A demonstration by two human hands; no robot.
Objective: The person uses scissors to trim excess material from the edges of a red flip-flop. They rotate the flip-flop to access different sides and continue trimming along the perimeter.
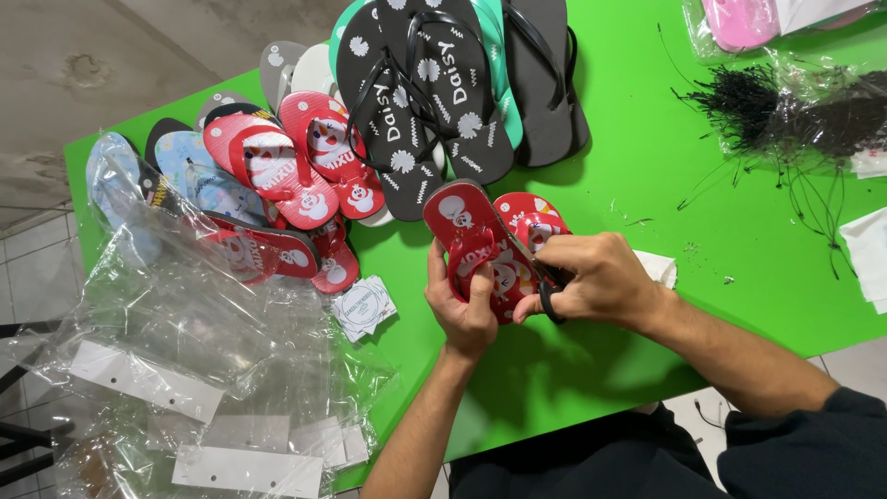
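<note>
Both hands are clamped on a pair of red flip-flops (480,242) held just above the green table (647,176). The left hand (465,307) grips the lower edge to steady it, while the right hand (591,277) closes around a dark-handled tool (545,291), maybe scissors, though the working end is hidden. Left of the grip: clear bags (185,323). Beyond it, stacked sandals (434,83) and black ties (785,115).

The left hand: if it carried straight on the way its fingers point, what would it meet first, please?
The left hand points up the table; beyond the red flip-flops it grips, it would probably reach the black flip-flops first, though depth is unclear.
</note>
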